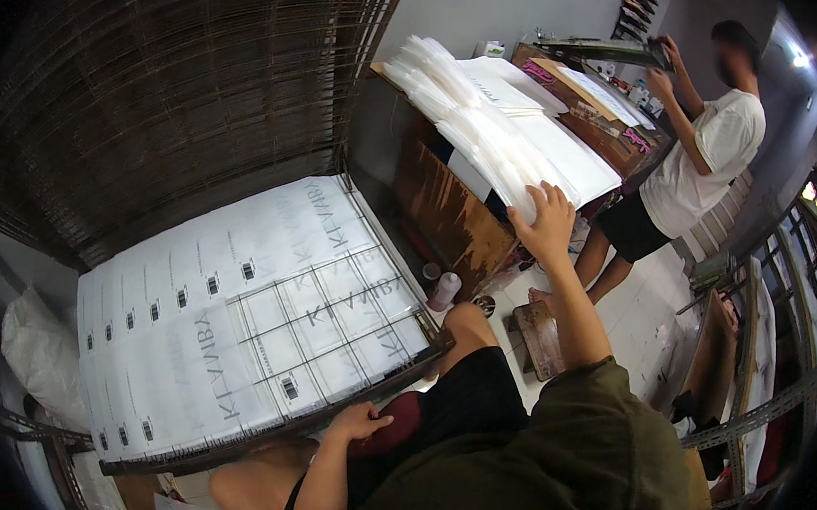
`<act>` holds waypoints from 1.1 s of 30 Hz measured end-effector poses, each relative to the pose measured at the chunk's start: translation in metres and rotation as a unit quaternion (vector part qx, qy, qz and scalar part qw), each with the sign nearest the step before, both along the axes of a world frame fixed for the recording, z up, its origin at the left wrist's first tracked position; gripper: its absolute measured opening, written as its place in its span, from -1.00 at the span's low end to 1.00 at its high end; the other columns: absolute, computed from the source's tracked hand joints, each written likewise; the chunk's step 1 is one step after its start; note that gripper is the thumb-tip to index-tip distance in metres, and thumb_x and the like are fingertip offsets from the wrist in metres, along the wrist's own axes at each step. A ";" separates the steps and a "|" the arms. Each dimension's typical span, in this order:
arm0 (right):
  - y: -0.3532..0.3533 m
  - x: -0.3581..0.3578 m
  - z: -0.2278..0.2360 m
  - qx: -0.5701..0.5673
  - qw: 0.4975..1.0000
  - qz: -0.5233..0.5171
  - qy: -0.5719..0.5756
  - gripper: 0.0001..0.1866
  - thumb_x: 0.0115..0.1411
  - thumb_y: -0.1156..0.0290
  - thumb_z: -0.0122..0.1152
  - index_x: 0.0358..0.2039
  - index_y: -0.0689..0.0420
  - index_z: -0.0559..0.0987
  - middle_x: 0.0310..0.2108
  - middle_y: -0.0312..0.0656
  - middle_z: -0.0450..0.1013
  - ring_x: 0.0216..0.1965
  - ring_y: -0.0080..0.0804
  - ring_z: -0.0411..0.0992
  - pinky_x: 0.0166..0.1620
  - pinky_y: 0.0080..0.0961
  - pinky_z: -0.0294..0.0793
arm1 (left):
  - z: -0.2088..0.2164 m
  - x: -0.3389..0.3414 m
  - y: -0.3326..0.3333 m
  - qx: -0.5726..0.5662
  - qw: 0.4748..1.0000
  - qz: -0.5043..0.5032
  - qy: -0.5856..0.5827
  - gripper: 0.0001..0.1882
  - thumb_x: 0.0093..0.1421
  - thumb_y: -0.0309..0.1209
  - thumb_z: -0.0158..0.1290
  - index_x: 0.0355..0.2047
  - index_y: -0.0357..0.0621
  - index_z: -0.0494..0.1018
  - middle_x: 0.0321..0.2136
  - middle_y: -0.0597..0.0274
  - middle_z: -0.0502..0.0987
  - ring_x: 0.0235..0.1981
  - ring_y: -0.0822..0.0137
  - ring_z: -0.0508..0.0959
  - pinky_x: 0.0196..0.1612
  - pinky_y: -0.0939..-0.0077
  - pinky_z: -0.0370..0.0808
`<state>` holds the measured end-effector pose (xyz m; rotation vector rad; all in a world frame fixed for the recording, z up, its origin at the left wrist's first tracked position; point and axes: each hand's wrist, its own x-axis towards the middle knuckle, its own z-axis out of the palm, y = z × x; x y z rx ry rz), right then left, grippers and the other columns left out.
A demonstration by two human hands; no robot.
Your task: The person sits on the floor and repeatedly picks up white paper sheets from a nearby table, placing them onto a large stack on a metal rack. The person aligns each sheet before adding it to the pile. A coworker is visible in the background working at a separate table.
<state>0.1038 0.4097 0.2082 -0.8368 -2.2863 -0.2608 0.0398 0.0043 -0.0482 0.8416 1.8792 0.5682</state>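
Note:
My right hand (pixel 546 219) reaches out to the near end of a long pile of translucent white plastic bags (pixel 490 136). Its fingers are spread and touch the pile's edge; no single bag shows lifted in them. Low over my lap, my left hand (pixel 359 421) has its fingers loosely closed, and nothing shows in it. In front of me on the left, printed white sheets or bags (pixel 165 367) with dark lettering lie in overlapping rows on a metal wire rack (pixel 342 388). Part of the rack's wire grid lies over them.
Many wire shelves (pixel 189 90) stand raised above the printed rows. A worn wooden cabinet (pixel 447 195) carries the pile and white sheets (pixel 552 145). Another person (pixel 704 140) holds a frame (pixel 603 50) at a bench. A wooden stool (pixel 536 341) and bottle (pixel 444 292) stand nearby.

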 end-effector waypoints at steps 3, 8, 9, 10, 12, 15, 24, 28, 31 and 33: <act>-0.008 -0.003 0.003 0.020 1.000 -0.012 0.018 -0.40 -0.01 -0.02 0.22 0.00 0.05 0.47 0.12 0.03 0.26 0.23 0.01 0.08 0.23 0.13 -0.08 | -0.005 0.000 -0.004 -0.001 1.000 0.022 -0.018 -0.34 0.02 0.22 0.08 -0.27 -0.21 0.41 -0.58 0.11 0.54 -0.50 0.24 0.56 -0.38 0.41 0.44; -0.001 -0.010 0.030 -0.026 0.970 0.094 0.223 -0.46 0.05 0.11 0.26 0.02 0.09 0.45 0.08 0.03 0.29 0.18 -0.05 0.18 0.19 -0.05 0.09 | -0.006 -0.001 -0.008 0.002 1.000 0.028 -0.003 -0.33 0.00 0.22 0.11 -0.27 -0.21 0.42 -0.54 0.10 0.54 -0.44 0.23 0.55 -0.35 0.42 0.43; 0.004 -0.014 0.038 -0.083 0.948 0.141 0.273 -0.47 0.07 0.15 0.27 0.03 0.11 0.44 0.07 0.01 0.30 0.16 -0.08 0.21 0.17 -0.11 0.13 | -0.009 -0.002 -0.010 0.004 1.000 0.026 0.006 -0.33 -0.01 0.22 0.11 -0.27 -0.21 0.42 -0.53 0.10 0.54 -0.43 0.22 0.55 -0.34 0.41 0.44; 0.009 -0.020 0.045 -0.138 0.919 0.186 0.320 -0.47 0.09 0.18 0.27 0.04 0.12 0.43 0.06 0.00 0.31 0.14 -0.10 0.24 0.14 -0.17 0.18 | -0.012 -0.002 -0.012 0.006 1.000 0.024 0.015 -0.33 -0.01 0.22 0.11 -0.27 -0.21 0.42 -0.52 0.10 0.55 -0.42 0.21 0.56 -0.34 0.40 0.44; 0.030 -0.034 0.060 -0.260 0.845 0.236 0.404 -0.41 0.12 0.19 0.27 0.10 0.16 0.34 0.02 -0.03 0.34 0.07 -0.20 0.31 -0.03 -0.34 0.38 | -0.019 -0.004 -0.010 -0.012 1.000 0.010 0.010 -0.32 0.00 0.25 0.08 -0.25 -0.17 0.44 -0.38 0.04 0.55 -0.28 0.16 0.54 -0.24 0.36 0.44; 0.082 -0.054 0.082 -0.410 0.730 0.204 0.508 -0.32 0.08 0.18 0.29 0.16 0.13 0.24 0.11 -0.01 0.22 0.10 -0.11 0.25 -0.06 -0.25 0.43 | -0.010 -0.004 -0.005 -0.021 1.000 0.002 0.001 -0.32 0.00 0.27 0.07 -0.23 -0.15 0.45 -0.30 0.00 0.55 -0.20 0.14 0.53 -0.18 0.34 0.44; 0.178 -0.106 0.092 -0.561 0.501 0.089 0.653 0.10 -0.13 0.07 0.46 0.28 0.07 -0.04 0.29 -0.01 -0.14 0.25 0.09 0.02 0.08 -0.02 0.36 | -0.016 -0.005 -0.007 -0.028 0.999 0.025 0.007 -0.28 0.00 0.27 0.06 -0.21 -0.20 0.47 -0.28 -0.02 0.55 -0.19 0.11 0.53 -0.14 0.33 0.43; 0.204 -0.128 0.076 -0.562 0.517 0.113 0.636 0.17 -0.18 0.09 0.52 0.27 0.15 -0.09 0.28 0.03 -0.04 0.28 0.06 -0.02 0.09 -0.02 0.33 | -0.024 -0.008 -0.005 -0.016 1.000 -0.002 0.018 -0.26 -0.02 0.30 0.03 -0.23 -0.19 0.48 -0.26 -0.05 0.55 -0.16 0.06 0.53 -0.11 0.30 0.43; 0.207 -0.161 0.060 -0.511 0.479 0.116 0.704 -0.19 -0.08 0.38 0.37 0.12 0.23 0.12 0.08 0.00 0.23 0.04 -0.08 0.29 -0.02 -0.07 0.41 | -0.031 -0.009 -0.007 -0.021 1.000 0.003 0.019 -0.25 -0.02 0.32 0.02 -0.24 -0.20 0.49 -0.24 -0.06 0.55 -0.14 0.04 0.52 -0.11 0.27 0.43; 0.224 -0.182 0.071 -0.439 0.551 0.076 0.706 -0.47 -0.08 0.54 0.23 -0.08 0.21 0.25 -0.16 -0.09 0.36 -0.24 -0.24 0.42 -0.20 -0.19 0.51 | -0.032 -0.014 -0.004 -0.019 0.999 -0.013 0.026 -0.25 -0.02 0.31 0.01 -0.23 -0.20 0.49 -0.23 -0.07 0.54 -0.13 0.02 0.52 -0.09 0.24 0.43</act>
